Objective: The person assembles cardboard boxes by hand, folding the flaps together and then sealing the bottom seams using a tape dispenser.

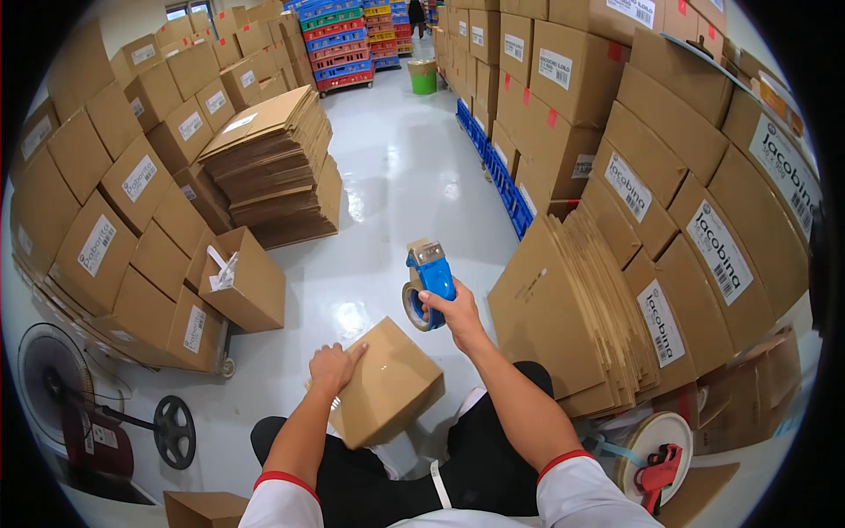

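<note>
A brown cardboard box (pixel 392 374) is tilted between my knees, its upper face smooth and closed. My left hand (pixel 333 368) grips its left edge, thumb along the top and the other fingers curled over the side. Above and right of the box, off its surface, my right hand (pixel 456 315) is wrapped round the handle of a blue tape dispenser (pixel 434 277). A roll of brown packing tape (pixel 410 304) sits in the dispenser, on its left side. My right fingers are partly hidden behind the handle.
Stacked cartons (pixel 97 233) and flattened cardboard (pixel 273 167) stand left, near an open box (pixel 251 282) holding white scraps. A fan (pixel 57 387) is lower left. Flat sheets (pixel 563 308) lean right before labelled cartons (pixel 695 238). A red tape dispenser (pixel 658 475) rests on a white lid lower right.
</note>
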A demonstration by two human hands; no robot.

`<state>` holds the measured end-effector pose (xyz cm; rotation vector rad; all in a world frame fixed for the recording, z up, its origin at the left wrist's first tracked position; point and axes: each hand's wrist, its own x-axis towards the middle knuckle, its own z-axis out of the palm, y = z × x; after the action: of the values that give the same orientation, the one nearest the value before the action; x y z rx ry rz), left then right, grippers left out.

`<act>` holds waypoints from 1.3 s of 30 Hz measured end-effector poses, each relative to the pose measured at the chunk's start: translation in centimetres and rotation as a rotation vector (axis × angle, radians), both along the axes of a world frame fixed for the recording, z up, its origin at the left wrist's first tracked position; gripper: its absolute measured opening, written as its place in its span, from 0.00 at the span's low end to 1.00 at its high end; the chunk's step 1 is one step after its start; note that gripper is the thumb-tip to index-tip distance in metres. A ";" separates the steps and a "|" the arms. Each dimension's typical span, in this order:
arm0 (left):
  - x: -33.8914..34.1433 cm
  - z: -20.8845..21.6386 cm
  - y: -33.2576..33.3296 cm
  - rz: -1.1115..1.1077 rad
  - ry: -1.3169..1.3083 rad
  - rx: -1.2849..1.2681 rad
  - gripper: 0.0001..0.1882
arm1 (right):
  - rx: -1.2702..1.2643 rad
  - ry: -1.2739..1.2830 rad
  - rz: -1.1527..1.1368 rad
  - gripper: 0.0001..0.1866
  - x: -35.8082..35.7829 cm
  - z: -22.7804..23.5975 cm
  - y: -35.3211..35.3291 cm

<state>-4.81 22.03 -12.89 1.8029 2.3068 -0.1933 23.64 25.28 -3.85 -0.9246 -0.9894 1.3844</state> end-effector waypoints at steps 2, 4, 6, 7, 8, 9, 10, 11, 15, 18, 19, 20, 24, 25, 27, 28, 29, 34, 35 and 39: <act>0.0 -0.6 -1.0 -0.029 -0.086 -0.084 0.50 | -0.005 -0.007 -0.002 0.18 0.9 -0.3 0.1; -0.4 -1.2 -2.6 -0.049 -0.172 -0.166 0.52 | -0.009 -0.013 0.005 0.18 1.2 -0.5 -0.1; -0.3 -1.5 -4.5 -0.026 -0.449 -0.504 0.55 | -0.049 0.016 0.009 0.19 1.4 -0.1 -0.3; -0.2 -1.0 -6.0 0.015 -0.487 -0.551 0.55 | -0.043 0.016 0.013 0.19 1.2 0.0 -0.5; -0.1 -0.4 -7.4 0.055 -0.527 -0.598 0.57 | -0.081 -0.024 -0.002 0.19 0.9 0.1 -0.8; -0.5 -0.1 -8.0 0.032 -0.480 -0.602 0.55 | -0.119 -0.064 -0.019 0.19 0.6 0.1 -1.1; -1.0 -0.2 -8.5 0.038 -0.486 -0.594 0.55 | -0.113 -0.068 -0.011 0.19 0.3 -0.1 -1.4; -1.5 -0.4 -8.9 -0.021 -0.378 -0.467 0.54 | -0.146 -0.121 -0.016 0.21 0.0 -0.7 -1.6; -1.2 1.4 -10.2 -0.019 -0.253 -0.257 0.46 | -0.203 -0.237 -0.015 0.23 -0.4 -2.1 -1.8; -0.2 2.6 -10.4 0.044 -0.311 -0.124 0.39 | -0.188 -0.302 -0.010 0.23 -0.6 -3.0 -1.9; -0.1 2.5 -10.4 0.047 -0.315 -0.120 0.39 | -0.149 -0.328 -0.011 0.24 -0.8 -2.9 -2.1; 0.0 2.3 -10.4 0.038 -0.404 -0.015 0.36 | -0.146 -0.333 -0.009 0.24 -0.8 -3.0 -2.2; -0.4 -0.4 -10.2 -0.048 -0.528 0.162 0.39 | -0.128 -0.381 0.003 0.26 -1.1 -3.8 -3.1; -0.2 0.2 -9.9 -0.059 -0.536 0.120 0.40 | -0.080 -0.396 -0.009 0.27 -0.9 -3.4 -2.5; 0.3 0.8 -9.7 -0.069 -0.555 0.122 0.41 | -0.070 -0.437 -0.035 0.30 -0.6 -3.7 -2.5; 0.3 0.6 -10.1 -0.054 -0.563 0.080 0.41 | -0.100 -0.457 -0.042 0.30 -0.9 -3.8 -2.7; 0.4 0.7 -10.0 -0.044 -0.577 0.071 0.42 | -0.105 -0.462 -0.042 0.30 -0.8 -3.7 -2.7; 0.6 0.3 -9.7 -0.056 -0.563 0.132 0.41 | -0.101 -0.502 -0.015 0.32 -0.8 -3.7 -2.5; 0.7 0.2 -9.6 -0.064 -0.563 0.181 0.41 | -0.103 -0.503 -0.013 0.32 -0.9 -3.8 -2.5; 0.4 0.1 -9.2 -0.037 -0.678 0.214 0.41 | -0.082 -0.499 0.014 0.32 -1.5 -3.6 -2.7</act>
<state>-4.40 12.80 -12.77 1.6515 1.8517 0.5902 22.11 22.55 -7.42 -1.3663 -1.3159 1.2355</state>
